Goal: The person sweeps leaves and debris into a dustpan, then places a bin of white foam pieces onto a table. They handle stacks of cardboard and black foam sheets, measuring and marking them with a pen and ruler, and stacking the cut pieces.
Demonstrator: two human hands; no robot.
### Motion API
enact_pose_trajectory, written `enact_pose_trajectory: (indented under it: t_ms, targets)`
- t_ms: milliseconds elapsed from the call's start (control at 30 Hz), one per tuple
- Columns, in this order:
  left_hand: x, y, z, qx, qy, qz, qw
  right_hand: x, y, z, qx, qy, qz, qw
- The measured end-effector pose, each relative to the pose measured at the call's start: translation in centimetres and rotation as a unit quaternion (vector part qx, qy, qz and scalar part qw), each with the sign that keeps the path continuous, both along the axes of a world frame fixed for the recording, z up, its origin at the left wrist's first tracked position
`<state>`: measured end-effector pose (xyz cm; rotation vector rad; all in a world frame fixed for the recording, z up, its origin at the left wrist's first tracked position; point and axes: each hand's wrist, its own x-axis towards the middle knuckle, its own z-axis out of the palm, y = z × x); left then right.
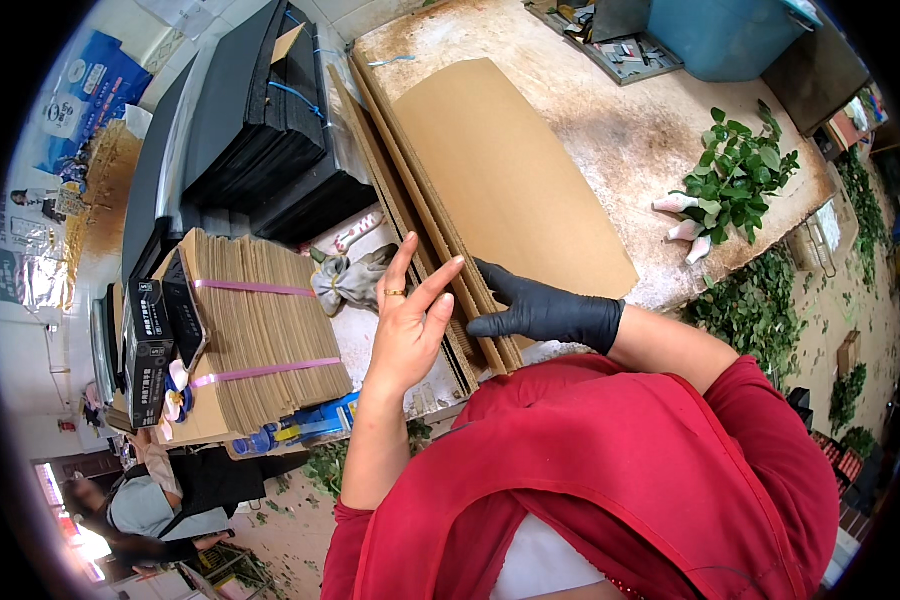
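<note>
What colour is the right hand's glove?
Plain black; the glove shows best in the head view, the only one.

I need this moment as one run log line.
left hand: open, by cardboard pieces | right hand: gloved, touching them | brown sheet: on table

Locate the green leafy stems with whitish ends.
In the head view, the green leafy stems with whitish ends lie on the right part of the pale, stained table, below the blue plastic tub.
</note>
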<state>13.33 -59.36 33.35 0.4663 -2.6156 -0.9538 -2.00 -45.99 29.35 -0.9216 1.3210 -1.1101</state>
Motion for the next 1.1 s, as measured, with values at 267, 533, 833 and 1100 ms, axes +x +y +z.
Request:
enact_pose_trajectory:
  t_ms: [267,533,833,1100]
  targets:
    - [-0.1,0.2,0.2,-0.003,0.007,0.004,1.000,0.1,-0.4,-1.6,-0.068,-0.069,0.011,0.995]
    - [-0.3,0.2,0.2,-0.001,0.007,0.003,1.000,-0.2,-0.2,-1.8,-0.049,-0.066,0.007,0.997]
    - [-0.1,-0.1,-0.7,0.007,0.025,0.016,1.000,-0.2,-0.3,-1.1,-0.020,-0.035,0.007,0.999]
    - [0.3,-0.5,-0.8,0.046,0.029,0.023,0.998,-3.6,2.5,1.1,0.059,-0.034,-0.033,0.997]
